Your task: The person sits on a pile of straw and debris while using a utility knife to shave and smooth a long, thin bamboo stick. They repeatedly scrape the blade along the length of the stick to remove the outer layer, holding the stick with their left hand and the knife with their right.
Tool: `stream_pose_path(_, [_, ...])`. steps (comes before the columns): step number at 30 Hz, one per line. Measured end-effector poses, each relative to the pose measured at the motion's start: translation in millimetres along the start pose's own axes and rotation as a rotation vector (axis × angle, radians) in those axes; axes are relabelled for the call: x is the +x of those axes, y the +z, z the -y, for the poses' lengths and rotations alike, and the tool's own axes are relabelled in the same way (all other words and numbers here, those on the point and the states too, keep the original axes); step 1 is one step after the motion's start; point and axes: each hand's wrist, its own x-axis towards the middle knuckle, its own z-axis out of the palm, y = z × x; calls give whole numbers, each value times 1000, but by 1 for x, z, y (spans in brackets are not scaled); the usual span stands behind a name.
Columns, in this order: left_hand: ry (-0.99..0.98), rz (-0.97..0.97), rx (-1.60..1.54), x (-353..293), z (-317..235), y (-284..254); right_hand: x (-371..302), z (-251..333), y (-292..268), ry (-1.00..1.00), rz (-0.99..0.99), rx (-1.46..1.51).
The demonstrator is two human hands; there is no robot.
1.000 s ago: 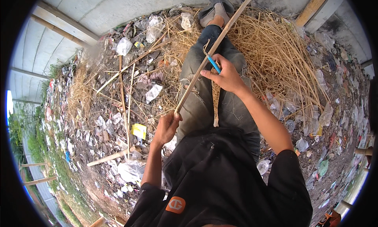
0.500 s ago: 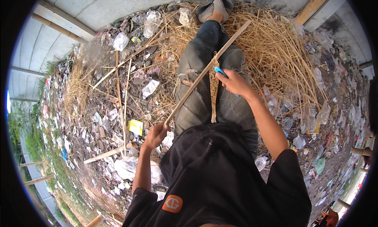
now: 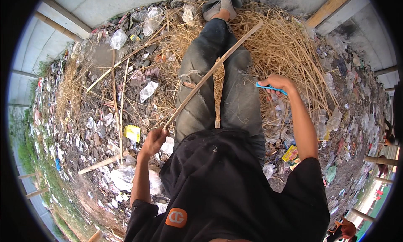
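Observation:
Long and pale, a bamboo strip (image 3: 210, 76) slants across my legs (image 3: 203, 82), its far end over the straw. My left hand (image 3: 154, 141) is closed around its near end, left of my waist. Off to the right of my right thigh, my right hand (image 3: 277, 83) grips a slim blue knife (image 3: 270, 88), apart from the strip; the blade cannot be made out. Thin shavings cling to my right trouser leg. Between my thighs a narrow gap shows straw-coloured ground.
Dry straw and shavings (image 3: 289, 53) lie heaped beyond my legs and to the right. Loose sticks (image 3: 122, 103) and a yellow packet (image 3: 132, 133) lie among plastic litter on the left. A grey wall (image 3: 126, 1) stands at the far side, with wooden posts (image 3: 333, 9) against it.
My right hand has drawn the knife away from the strip, to the right and slightly nearer. Curled shavings at the strip's middle are gone. My left hand keeps its grip.

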Motion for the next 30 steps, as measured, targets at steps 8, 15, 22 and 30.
stream_pose_path(8, [11,12,-17,3,5,2,9,-46,22,-187,-540,-188])
stream_pose_path(15, [-12,-8,14,3,2,-1,-41,1,65,26,-671,-677])
stream_pose_path(22, [-4,10,-23,6,-6,5,-45,10,94,-293,-497,-790])
stream_pose_path(30, [14,20,-18,7,-6,3,-88,28,69,-464,-880,-408])
